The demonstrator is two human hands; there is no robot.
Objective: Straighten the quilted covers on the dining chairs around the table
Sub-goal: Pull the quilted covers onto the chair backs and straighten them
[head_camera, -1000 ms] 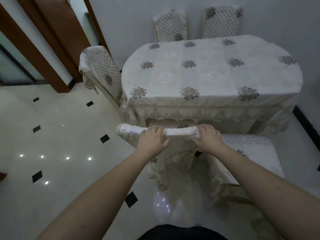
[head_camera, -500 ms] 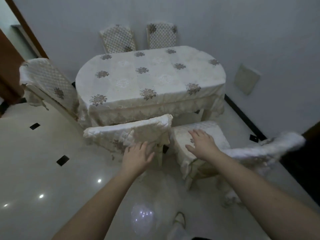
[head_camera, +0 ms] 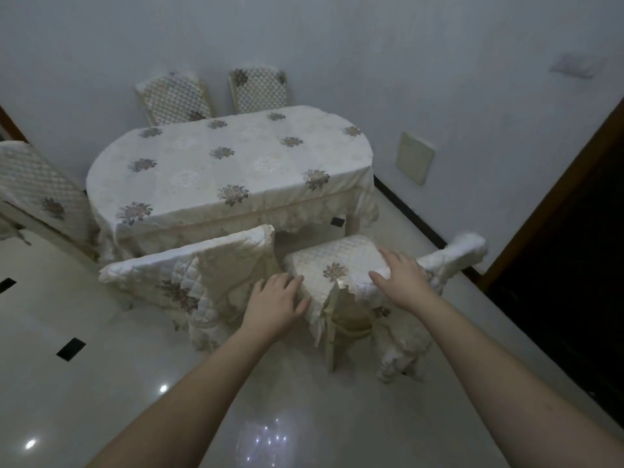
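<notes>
While the left chair [head_camera: 40, 194] is cut off at the frame edge, both hands lie open and flat on the near-right seat cover [head_camera: 332, 265]: left hand [head_camera: 275, 302] at its near-left edge, right hand [head_camera: 401, 278] at its right.

Chair covers [head_camera: 332, 265]: quilted cloth, cream, diamond-stitched, slight sheen, with embroidered floral patches and frilled lace-like hems. Bench cloth [head_camera: 229, 167]: smooth woven fabric, faint sheen, same floral motifs. Floor [head_camera: 101, 383]: glossy polished tile, reflecting lights; wall [head_camera: 337, 45]: matt.
</notes>
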